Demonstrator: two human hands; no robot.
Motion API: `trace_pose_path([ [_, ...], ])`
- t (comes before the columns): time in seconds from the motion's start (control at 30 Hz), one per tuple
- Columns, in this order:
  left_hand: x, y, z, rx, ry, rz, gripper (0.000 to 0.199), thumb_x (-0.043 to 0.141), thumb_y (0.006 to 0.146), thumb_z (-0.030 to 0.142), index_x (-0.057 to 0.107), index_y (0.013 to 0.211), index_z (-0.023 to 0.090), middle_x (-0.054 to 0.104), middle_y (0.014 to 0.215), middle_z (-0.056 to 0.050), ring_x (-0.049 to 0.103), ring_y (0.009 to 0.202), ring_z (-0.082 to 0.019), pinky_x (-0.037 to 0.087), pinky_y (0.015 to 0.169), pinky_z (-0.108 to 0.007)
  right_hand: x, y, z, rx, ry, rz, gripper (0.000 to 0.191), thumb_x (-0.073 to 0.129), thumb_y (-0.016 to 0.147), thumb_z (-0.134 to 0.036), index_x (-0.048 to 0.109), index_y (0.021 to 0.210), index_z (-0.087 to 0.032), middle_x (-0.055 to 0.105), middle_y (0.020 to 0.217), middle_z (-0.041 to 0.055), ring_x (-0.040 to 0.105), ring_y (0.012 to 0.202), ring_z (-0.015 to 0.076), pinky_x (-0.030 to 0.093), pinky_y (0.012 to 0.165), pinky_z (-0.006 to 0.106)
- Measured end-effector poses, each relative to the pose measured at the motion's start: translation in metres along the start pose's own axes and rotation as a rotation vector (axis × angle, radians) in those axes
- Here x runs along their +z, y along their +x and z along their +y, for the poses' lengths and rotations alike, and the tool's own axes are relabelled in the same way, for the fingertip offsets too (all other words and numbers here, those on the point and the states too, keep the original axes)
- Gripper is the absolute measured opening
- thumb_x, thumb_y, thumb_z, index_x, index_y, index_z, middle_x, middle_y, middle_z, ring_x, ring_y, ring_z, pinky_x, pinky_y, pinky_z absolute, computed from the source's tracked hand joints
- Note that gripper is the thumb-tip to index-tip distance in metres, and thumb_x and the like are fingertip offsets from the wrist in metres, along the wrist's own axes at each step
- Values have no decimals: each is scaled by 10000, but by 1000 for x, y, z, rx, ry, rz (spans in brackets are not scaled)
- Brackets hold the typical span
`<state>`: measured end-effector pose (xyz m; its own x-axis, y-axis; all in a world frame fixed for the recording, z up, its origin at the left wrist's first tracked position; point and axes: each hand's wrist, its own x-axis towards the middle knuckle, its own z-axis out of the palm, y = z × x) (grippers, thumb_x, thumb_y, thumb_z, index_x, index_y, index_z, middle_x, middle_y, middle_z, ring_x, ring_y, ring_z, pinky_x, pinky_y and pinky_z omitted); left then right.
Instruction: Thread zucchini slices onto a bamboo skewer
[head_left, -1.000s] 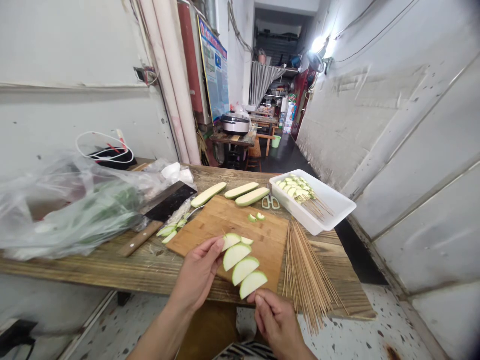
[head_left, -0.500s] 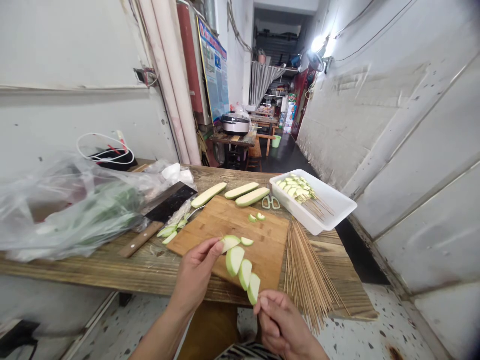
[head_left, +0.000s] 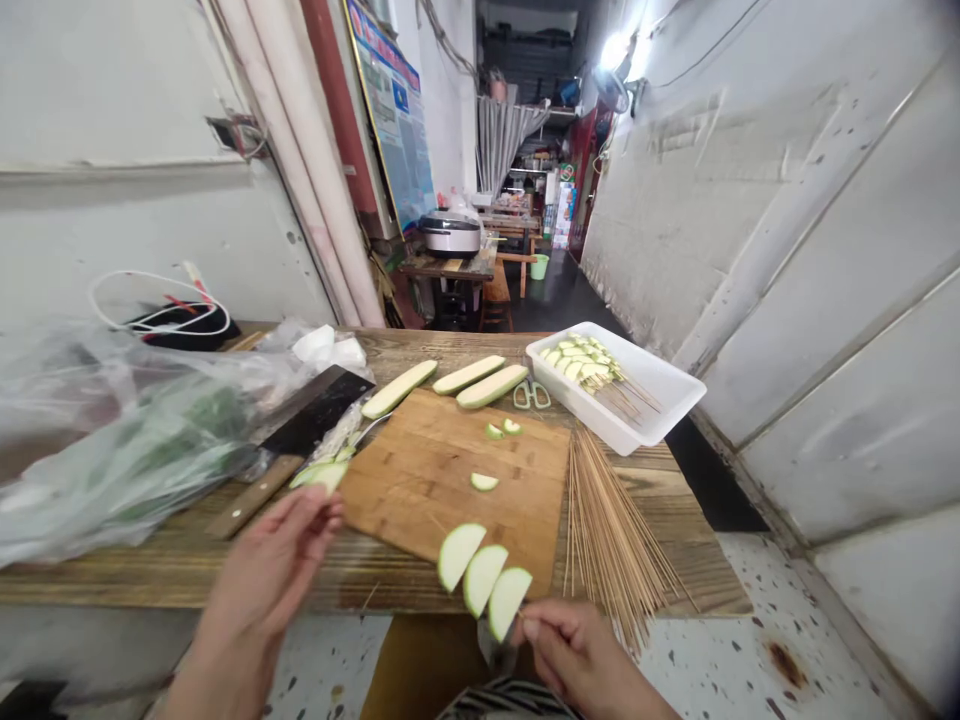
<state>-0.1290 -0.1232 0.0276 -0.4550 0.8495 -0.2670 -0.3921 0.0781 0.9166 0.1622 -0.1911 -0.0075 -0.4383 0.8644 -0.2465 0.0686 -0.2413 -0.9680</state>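
My right hand (head_left: 574, 650) is closed on a bamboo skewer near the table's front edge. Three half-round zucchini slices (head_left: 485, 580) are threaded on that skewer, over the front of the wooden cutting board (head_left: 420, 460). Left of the board, my left hand (head_left: 289, 550) pinches a pale zucchini slice (head_left: 330, 476) at its fingertips, close by a small pile of slices (head_left: 306, 472). A loose slice (head_left: 484, 482) lies mid-board, with two small end pieces (head_left: 503, 428) farther back. Behind the board rest three zucchini halves (head_left: 491, 387), cut side up.
A cleaver (head_left: 307, 415) lies at the left beside plastic bags (head_left: 135, 430). Bamboo skewers (head_left: 611, 540) fan out right of the board, some past the table's front edge. Behind them stands a white tray (head_left: 652, 400) of threaded skewers. Scissors (head_left: 531, 395) sit by the tray.
My left hand has moved left, away from the skewer, with the end slice between its fingers. Three slices stay on the skewer in my right hand. The view has shifted slightly right.
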Motion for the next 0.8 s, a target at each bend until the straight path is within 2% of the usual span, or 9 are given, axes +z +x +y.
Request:
trace_pose_path([
  [0.1, -25, 32, 10, 224, 565, 263, 282, 638, 699, 265, 653, 973, 198, 681, 831, -6, 608, 773, -175, 499, 786, -330, -12, -10, 6, -7, -31, 93, 490, 470, 837, -604, 582, 756, -135, 326, 430, -82, 269, 386, 58, 166, 379, 190],
  [0.17, -32, 47, 13, 369, 1016, 287, 403, 579, 730, 293, 604, 1119, 188, 674, 1047, -72, 592, 991, -279, 424, 923, -464, -20, -15, 9, -16, -26, 165, 456, 468, 859, -569, 587, 784, -134, 332, 438, -82, 268, 392, 58, 164, 388, 192],
  [0.23, -27, 55, 11, 618, 1269, 280, 500, 502, 779, 318, 511, 1244, 136, 552, 1272, -146, 473, 1194, -326, 346, 1001, -494, -26, -17, 10, -3, 19, 238, 431, 478, 864, -551, 586, 804, -139, 313, 430, -91, 247, 380, 53, 149, 382, 190],
  [0.3, -10, 60, 3, 825, 1317, 197, 503, 439, 820, 348, 484, 1266, 119, 511, 1318, -158, 448, 1231, -293, 345, 1019, -450, -33, -16, 10, 10, 63, 310, 416, 491, 860, -544, 588, 821, -141, 291, 432, -98, 230, 378, 51, 138, 377, 186],
  [0.33, 2, 61, -3, 862, 1305, 96, 471, 430, 829, 368, 520, 1230, 137, 558, 1270, -140, 500, 1183, -268, 366, 1008, -427, -36, -15, 10, 15, 79, 347, 414, 497, 857, -544, 591, 832, -141, 285, 437, -98, 230, 382, 53, 140, 377, 185],
  [0.43, 49, 68, -25, 832, 1244, -311, 376, 452, 822, 421, 639, 1051, 188, 665, 1115, -90, 592, 1052, -232, 398, 984, -394, -44, -13, 9, 40, 110, 447, 427, 518, 837, -559, 593, 864, -140, 297, 450, -91, 239, 391, 57, 146, 378, 187],
  [0.53, 98, 77, -45, 825, 1242, -529, 371, 466, 824, 417, 650, 1052, 190, 650, 1145, -90, 571, 1079, -237, 398, 977, -383, -48, -13, 8, 69, 130, 524, 431, 541, 818, -566, 591, 872, -142, 302, 452, -88, 241, 397, 59, 138, 385, 188],
  [0.67, 145, 86, -64, 798, 1298, -663, 344, 469, 831, 360, 647, 1067, 183, 647, 1109, -100, 569, 1031, -239, 417, 920, -367, -50, -13, 10, 79, 172, 553, 422, 558, 804, -566, 597, 849, -148, 302, 447, -84, 255, 399, 66, 144, 388, 194],
  [0.8, 170, 92, -71, 832, 1346, -724, 394, 578, 761, 377, 628, 1100, 182, 616, 1102, -108, 542, 1006, -254, 394, 899, -382, -56, -12, 18, 59, 193, 516, 414, 548, 817, -555, 602, 853, -146, 315, 455, -78, 264, 402, 65, 153, 383, 192],
])
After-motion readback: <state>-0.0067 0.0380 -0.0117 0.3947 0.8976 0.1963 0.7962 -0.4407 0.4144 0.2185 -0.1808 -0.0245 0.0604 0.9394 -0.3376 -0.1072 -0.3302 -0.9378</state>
